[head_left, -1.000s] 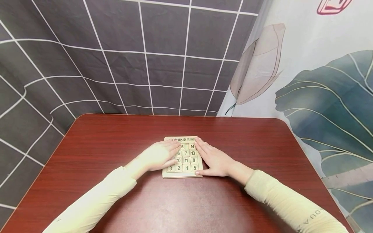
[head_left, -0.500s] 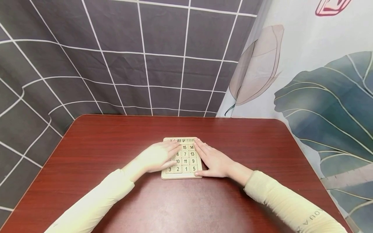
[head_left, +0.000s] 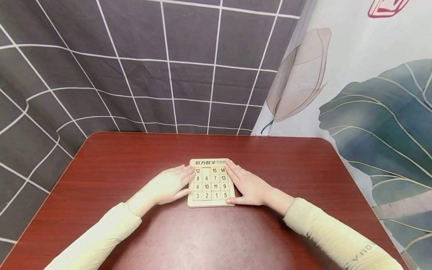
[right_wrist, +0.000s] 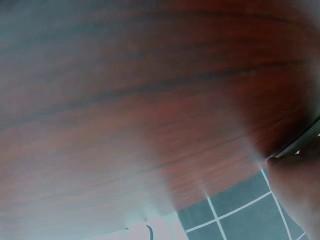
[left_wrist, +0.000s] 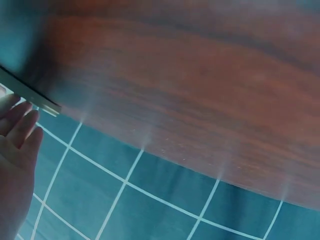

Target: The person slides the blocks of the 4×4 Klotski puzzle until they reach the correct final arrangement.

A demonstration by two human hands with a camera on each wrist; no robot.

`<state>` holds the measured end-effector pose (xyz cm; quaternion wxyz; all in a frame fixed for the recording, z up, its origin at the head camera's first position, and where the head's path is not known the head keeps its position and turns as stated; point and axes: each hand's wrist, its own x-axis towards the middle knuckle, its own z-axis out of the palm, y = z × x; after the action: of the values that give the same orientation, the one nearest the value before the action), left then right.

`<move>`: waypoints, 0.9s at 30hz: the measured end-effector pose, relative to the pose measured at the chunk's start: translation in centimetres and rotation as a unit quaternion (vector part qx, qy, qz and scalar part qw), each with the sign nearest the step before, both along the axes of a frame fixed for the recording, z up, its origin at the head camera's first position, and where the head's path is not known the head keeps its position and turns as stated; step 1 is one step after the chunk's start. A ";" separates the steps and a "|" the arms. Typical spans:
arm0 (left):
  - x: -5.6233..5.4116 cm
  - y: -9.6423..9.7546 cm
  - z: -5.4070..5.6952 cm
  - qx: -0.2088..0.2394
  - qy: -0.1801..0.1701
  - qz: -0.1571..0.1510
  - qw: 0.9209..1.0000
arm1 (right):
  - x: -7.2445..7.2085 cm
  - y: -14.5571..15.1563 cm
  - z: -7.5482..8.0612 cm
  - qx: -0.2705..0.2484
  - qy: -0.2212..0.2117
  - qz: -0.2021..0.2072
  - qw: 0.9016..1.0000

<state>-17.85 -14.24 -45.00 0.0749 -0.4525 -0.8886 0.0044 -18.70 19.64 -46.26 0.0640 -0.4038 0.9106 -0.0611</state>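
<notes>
Flanking a number puzzle (head_left: 210, 182) that lies flat near the middle of the table (head_left: 135, 161), we lay our left hand (head_left: 170, 185) on one side and our right hand (head_left: 251, 186) on the other, fingers nearly straight and thumbs spread wide. Our left fingertips meet the upper edge by the 12 tile (head_left: 198, 171); our right thumb touches the lower corner beside the 5 tile (head_left: 225, 195). We see one gap (head_left: 206, 171) in the top row, just right of 12. Beyond hang a dark gridded curtain (head_left: 189, 78) and a pale leaf-printed curtain (head_left: 354, 41).
</notes>
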 end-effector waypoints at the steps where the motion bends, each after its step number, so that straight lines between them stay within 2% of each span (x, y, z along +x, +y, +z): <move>1: 0.0 0.1 0.0 -0.002 0.002 -0.002 1.000 | 0.0 0.0 0.0 0.001 0.000 0.000 1.000; 9: -0.5 1.9 0.4 -0.006 -0.018 -0.010 1.000 | 0.0 0.0 -0.1 0.004 -0.005 -0.006 1.000; 14: -0.8 2.7 0.2 -0.012 -0.004 -0.019 1.000 | -0.1 0.1 -0.2 0.002 -0.004 -0.004 1.000; 18: -0.8 2.6 -0.1 -0.014 0.004 -0.019 1.000 | -0.1 0.1 -0.3 0.001 0.000 -0.004 1.000; 22: -0.3 1.8 0.2 -0.010 0.010 -0.027 1.000 | -0.1 0.1 -0.3 0.005 0.000 -0.003 1.000; 27: 1.0 0.8 0.7 -0.008 0.023 -0.038 0.999 | -0.1 0.0 -0.2 0.008 -0.001 -0.003 1.000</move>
<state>-16.82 -13.40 -44.31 0.0919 -0.4864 -0.8687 0.0186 -18.77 19.66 -46.45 0.0683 -0.4006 0.9121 -0.0540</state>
